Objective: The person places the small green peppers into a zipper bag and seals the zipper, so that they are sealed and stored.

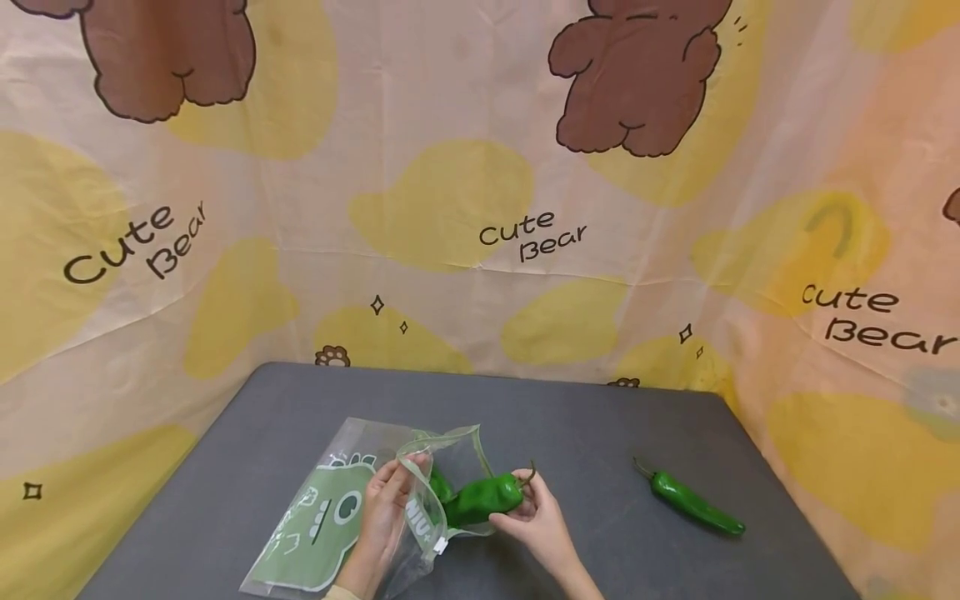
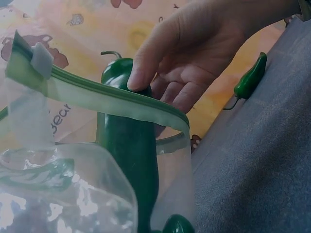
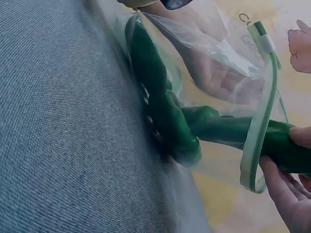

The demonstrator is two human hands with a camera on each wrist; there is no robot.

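A long green pepper (image 1: 483, 498) is pinched near its stem end by my right hand (image 1: 543, 521). Its tip is inside the mouth of a clear zip bag (image 2: 124, 97) with a green zip edge and a white slider (image 1: 441, 546). My left hand (image 1: 386, 508) grips the bag's rim on the left side, thumb and fingers at the edge. In the right wrist view, other green peppers (image 3: 148, 65) lie inside the bag, seen through its clear film.
Another green pepper (image 1: 697, 504) lies alone on the grey table (image 1: 600, 425) to the right. Flat on the left is a clear bag printed with a green cartoon face (image 1: 315, 517). A cloth with bears (image 1: 637, 83) hangs around the table's back and sides.
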